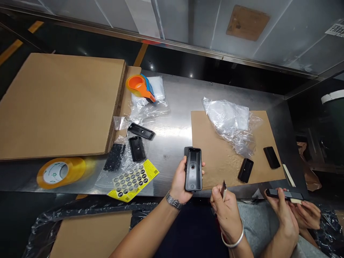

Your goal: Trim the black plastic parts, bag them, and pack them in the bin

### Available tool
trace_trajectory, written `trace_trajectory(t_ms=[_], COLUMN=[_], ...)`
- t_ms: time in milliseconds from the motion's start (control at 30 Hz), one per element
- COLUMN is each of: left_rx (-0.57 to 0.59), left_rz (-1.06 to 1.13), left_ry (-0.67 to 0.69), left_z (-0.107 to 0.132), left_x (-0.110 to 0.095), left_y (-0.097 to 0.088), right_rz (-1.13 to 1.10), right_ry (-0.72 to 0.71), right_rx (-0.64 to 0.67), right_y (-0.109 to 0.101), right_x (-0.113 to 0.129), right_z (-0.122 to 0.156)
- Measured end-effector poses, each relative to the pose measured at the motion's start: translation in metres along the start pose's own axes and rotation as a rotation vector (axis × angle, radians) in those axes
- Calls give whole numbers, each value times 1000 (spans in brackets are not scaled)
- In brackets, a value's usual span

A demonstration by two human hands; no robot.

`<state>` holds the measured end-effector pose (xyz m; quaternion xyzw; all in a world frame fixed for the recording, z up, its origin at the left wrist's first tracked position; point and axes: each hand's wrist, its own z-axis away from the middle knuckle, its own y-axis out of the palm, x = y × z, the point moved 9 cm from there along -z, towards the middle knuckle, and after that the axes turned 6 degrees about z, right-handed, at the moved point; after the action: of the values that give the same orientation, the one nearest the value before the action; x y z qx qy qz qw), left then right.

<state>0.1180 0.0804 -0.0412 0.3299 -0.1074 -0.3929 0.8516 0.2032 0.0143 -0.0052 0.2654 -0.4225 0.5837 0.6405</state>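
Note:
My left hand (180, 181) grips a black rectangular plastic case (192, 172), its hollow side facing up and a small round hole in its floor. Another black piece seems to sit behind it, mostly hidden. In my right hand (227, 211), closed in a fist, is a small knife (223, 190) with its pointed blade sticking up; its handle is hidden. The blade and the case are apart. Left of my hands lie a black case (137, 148), a longer black case (141, 131) and a yellow sticker sheet (134, 181) with round black labels.
A cardboard stack (61, 107) and a tape roll (55, 172) are at left. An orange tape dispenser (138, 86) sits on plastic bags. On a cardboard sheet (215, 161) lie clear bags (231, 118) and two black cases (245, 170). A co-worker's hands (287, 211) hold a black part at right.

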Motion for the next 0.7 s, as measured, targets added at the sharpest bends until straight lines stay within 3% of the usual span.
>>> trace_trajectory(t_ms=[133, 267, 400, 700], left_rx=[3, 25, 30, 72], left_rz=[11, 3, -24, -68], left_ry=[17, 67, 118, 162], left_z=[-1, -1, 0, 3], left_x=[-1, -6, -9, -11], left_y=[-2, 0, 1, 7], right_rz=[-161, -261, -38, 281], right_ry=[139, 147, 67, 12], right_rx=[19, 102, 169, 129], right_y=[2, 9, 13, 5], right_x=[-11, -9, 2, 3], right_z=[7, 20, 27, 24])
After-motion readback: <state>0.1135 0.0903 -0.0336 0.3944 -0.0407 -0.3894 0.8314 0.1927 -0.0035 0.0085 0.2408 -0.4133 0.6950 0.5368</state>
